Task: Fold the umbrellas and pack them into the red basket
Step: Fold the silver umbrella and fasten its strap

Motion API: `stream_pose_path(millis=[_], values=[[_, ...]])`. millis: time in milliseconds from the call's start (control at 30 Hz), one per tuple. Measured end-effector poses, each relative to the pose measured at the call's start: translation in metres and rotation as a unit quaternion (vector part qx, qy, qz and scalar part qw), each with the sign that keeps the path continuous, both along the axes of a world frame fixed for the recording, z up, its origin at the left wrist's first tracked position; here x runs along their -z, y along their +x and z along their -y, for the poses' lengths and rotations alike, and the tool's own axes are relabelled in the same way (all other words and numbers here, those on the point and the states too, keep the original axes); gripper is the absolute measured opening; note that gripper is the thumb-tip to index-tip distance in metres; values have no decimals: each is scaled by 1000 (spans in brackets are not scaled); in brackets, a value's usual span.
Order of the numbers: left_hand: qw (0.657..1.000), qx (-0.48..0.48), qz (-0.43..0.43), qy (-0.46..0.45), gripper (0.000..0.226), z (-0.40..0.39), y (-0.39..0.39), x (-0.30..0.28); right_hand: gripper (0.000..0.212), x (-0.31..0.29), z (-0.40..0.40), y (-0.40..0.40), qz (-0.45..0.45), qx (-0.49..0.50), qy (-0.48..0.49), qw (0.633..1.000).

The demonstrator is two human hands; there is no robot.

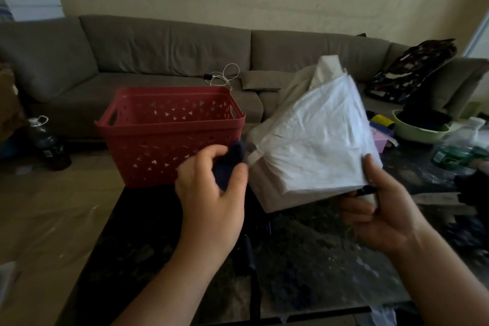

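The white umbrella [312, 137] is held up in the air above the dark table [304, 259], to the right of the red basket [169, 135]. Its canopy is collapsed but loose and wrinkled, not yet rolled tight, and it is a little blurred. The right hand [375, 214] grips it from below, with the fingers curled round the dark handle part and the thumb pressed on the edge of the fabric. The left hand [211, 188] is just beside the umbrella's left edge; its fingers are curled round a small dark navy piece [230, 164], maybe a sleeve or a strap, but I cannot tell which.

The basket stands on the far left corner of the table, and from here no umbrella shows inside it. I judge that the folding step is in hand and the packing is not yet begun. The next move probably calls for gathering the loose panels round the shaft and keeping them tight before the umbrella goes into the basket.

Behind is a grey-brown sofa [158, 55] with a white cable [225, 77] on it, and a green bowl [420, 130] stands on the right.
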State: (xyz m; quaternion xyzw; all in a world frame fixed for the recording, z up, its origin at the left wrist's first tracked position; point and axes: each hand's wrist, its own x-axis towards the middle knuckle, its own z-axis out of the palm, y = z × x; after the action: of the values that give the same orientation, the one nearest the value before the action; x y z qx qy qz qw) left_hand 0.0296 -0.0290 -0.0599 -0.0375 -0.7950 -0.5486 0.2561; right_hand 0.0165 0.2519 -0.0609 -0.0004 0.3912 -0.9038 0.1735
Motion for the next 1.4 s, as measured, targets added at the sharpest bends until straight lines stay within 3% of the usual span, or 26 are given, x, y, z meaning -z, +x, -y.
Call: stream_pose_path(millis=[33, 100, 167, 233, 467, 567, 633, 733, 833, 933, 1000, 1033, 1133, 1233, 1400], values=[[996, -31, -58, -52, 31, -1, 2, 1, 79, -4, 14, 4, 15, 48, 14, 999], [988, 7, -119, -101, 22, -11, 10, 0, 86, -7, 41, 6, 30, 77, -21, 996], [990, 112, -48, -77, 23, -28, 22, 2, 82, -5, 62, 3, 58, 71, -53, 994], [983, 170, 42, -61, 33, -43, 27, 11, 59, -7, 80, 4, 93, 57, -38, 993], [982, 149, 116, 1, 52, -51, 23, 16, 72, -3, 107, 10, 94, 4, -67, 993], [982, 134, 134, 27, 60, -48, 17, 14, 69, 2, 115, 14, 95, 0, -68, 993], [975, 138, 145, 95, 59, -48, 15, 14, 64, 5, 120, 16, 87, 3, -52, 995], [954, 147, 148, 214, 44, -50, 14, 16, 70, 8, 128, 18, 71, -2, 45, 996], [958, 132, 141, 214, 32, -39, 9, 13, 85, 6, 129, 25, 49, -67, 189, 978], [965, 119, 111, 207, 39, -22, 3, 10, 61, -6, 104, 34, -17, -139, 342, 929], [972, 110, 92, 188, 36, -12, 0, 10, 29, -21, 84, 35, -75, -66, 389, 916], [976, 105, 85, 172, 35, -9, 0, 10, 18, -29, 76, 33, -93, 3, 378, 921], [987, 96, 74, 109, 37, -4, 3, 10, 17, -40, 65, 23, -85, 205, 281, 934], [993, 105, 49, 13, 32, -8, 12, 7, 46, -35, 71, 16, -61, 216, 221, 949], [981, 158, 0, -110, 41, -23, 24, 11, 42, -27, 84, 6, 40, 229, 92, 968]])
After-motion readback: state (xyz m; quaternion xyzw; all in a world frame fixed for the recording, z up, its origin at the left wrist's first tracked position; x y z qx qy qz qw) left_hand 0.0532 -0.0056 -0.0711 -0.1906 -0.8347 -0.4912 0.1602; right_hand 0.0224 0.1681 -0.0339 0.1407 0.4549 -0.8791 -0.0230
